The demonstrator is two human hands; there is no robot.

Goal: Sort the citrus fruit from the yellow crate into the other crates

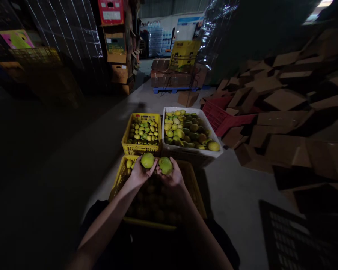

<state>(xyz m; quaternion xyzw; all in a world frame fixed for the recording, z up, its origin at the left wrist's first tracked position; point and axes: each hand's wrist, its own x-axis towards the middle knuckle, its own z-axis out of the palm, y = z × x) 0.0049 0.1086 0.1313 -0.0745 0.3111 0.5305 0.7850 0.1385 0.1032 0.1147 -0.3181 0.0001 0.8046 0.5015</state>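
- Grip of the bare left hand: curled around a round yellow-green fruit, much of its upper side exposed.
- Grip of the bare right hand: wrapped around a round, darker green fruit, with the thumb along its right side.
- Both hands and their fruits appear over the far edge of a yellow perforated plastic crate, the nearest one; the two fruits are close together, with fingers between them.
- Inside that crate, a few yellow fruits catch light at the far left corner; further round shapes toward its near edge are dim.
- Just beyond its far edge, toward the left corner, is a smaller-looking yellow lattice-walled crate, filled with small yellow-green fruits.
- Beside that crate's right edge is a white rectangular bin, heaped with larger yellow and green fruits; one bright yellow fruit lies at its near right corner.
- Past the bin's right edge, a red plastic crate leans among a loose pile of brown cardboard boxes.
- On the grey floor beyond the bin's far edge are a small brown carton and a blue pallet carrying stacked goods, with a yellow printed box on top.
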